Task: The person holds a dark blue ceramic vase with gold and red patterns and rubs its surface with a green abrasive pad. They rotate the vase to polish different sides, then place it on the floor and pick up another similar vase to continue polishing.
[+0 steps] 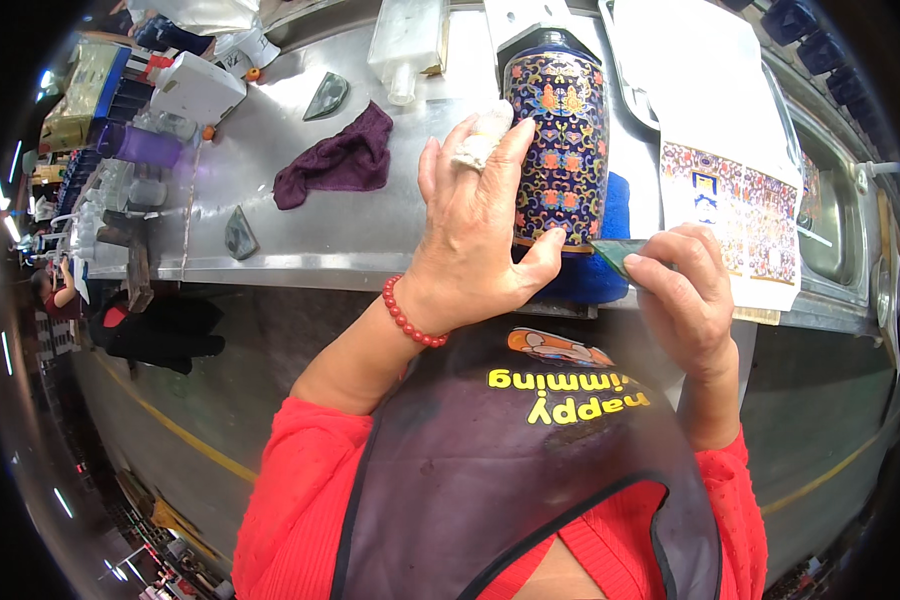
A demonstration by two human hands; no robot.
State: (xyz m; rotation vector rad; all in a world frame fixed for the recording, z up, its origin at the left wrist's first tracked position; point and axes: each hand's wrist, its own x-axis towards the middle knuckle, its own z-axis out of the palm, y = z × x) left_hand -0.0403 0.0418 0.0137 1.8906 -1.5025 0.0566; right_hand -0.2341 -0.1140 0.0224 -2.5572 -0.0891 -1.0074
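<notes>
A dark blue bottle (558, 150) with a colourful floral and scroll pattern lies on a blue cloth (618, 205), its neck end away from me. My left hand (475, 215) steadies it from the left side, thumb and index finger on the patterned surface. A white wad of cloth (485, 138) is tucked between that hand's fingers. My right hand (682, 285) pinches a green translucent scraper (615, 250) between thumb and fingers. The scraper's pointed tip meets the bottle's near edge.
On the metal table (270, 230) lie a purple cloth (342, 165) and two green translucent pieces (327, 96), (240, 234). A clear squarish bottle (407, 50) stands at the back. Patterned printed sheets (732, 200) lie to the right, before a sink (832, 220). Plastic containers (200, 92) crowd the far left.
</notes>
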